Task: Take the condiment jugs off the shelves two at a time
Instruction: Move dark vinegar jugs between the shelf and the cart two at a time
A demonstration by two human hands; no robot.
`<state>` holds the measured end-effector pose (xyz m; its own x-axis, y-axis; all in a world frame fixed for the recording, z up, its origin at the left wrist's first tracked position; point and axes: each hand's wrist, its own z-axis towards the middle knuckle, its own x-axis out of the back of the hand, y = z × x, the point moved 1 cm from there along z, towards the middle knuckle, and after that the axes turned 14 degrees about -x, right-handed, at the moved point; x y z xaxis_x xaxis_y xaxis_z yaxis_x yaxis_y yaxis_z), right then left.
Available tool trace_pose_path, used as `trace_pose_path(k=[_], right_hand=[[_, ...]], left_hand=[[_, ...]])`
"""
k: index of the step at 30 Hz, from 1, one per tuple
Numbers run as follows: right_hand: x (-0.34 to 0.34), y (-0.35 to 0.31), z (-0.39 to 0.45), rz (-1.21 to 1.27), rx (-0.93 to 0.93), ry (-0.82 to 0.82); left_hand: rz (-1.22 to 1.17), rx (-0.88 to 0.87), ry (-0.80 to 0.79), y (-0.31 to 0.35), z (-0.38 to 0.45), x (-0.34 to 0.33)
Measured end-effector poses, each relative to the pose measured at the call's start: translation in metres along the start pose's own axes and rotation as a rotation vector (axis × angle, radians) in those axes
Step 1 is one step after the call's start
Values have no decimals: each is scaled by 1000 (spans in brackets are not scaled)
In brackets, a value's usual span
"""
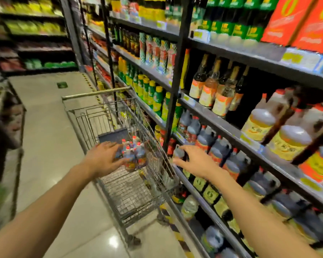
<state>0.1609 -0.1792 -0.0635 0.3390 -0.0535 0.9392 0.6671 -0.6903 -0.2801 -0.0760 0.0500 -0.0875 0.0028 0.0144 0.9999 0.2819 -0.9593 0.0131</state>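
Note:
Several dark condiment jugs with red caps [134, 153] stand packed together in the wire shopping cart [95, 94]. My left hand [103, 158] hovers over the cart right beside them, fingers spread and holding nothing. More dark jugs [219, 148] line the lower-middle shelf on the right. My right hand [195, 161] reaches to that shelf's near end with fingers straight. One grey-topped jug [178, 151] sits between its thumb and fingertips, and the hand is not closed round it. The picture is blurred by motion.
The cart stands close along the shelving, its handle at the far end. Black shelf uprights [175, 86] cross in front of the goods. Yellow-labelled jugs [291, 138] and tall bottles [211, 88] fill higher shelves. The tiled aisle floor [45, 127] runs to the left.

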Motion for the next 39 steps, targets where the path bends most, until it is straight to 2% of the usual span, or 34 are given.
trace_pose_path(k=[4,10,14,17,21,25,29,32,36,39], right_hand=[[-18,-35,60,-33,48,-50],[-50,-67,159,-129,65,-144],[-92,-78,244,-116,104,-228],[-136,-80,321,-84,110,-228],[-209,-82,412,19,147,-248],[-272,-87,487,-12,156,-231],[-327,-93,523,-2,161,-225],[-356,-87,530,-29,159,-211],[-366,-82,535,36,117,-169],[-365,-76,529,45,122,-152]], left_hand=[[32,45,-44,-50,21,-18],[-23,68,-137,-87,76,-55],[-124,116,-115,-128,132,-108],[-200,207,-127,-164,180,-160],[-302,293,-57,-206,236,-235],[-463,362,-8,-229,279,-306],[-592,341,29,-242,299,-380],[-687,399,96,-244,297,-420],[-810,497,307,-240,301,-438],[-833,505,316,-239,298,-441]])
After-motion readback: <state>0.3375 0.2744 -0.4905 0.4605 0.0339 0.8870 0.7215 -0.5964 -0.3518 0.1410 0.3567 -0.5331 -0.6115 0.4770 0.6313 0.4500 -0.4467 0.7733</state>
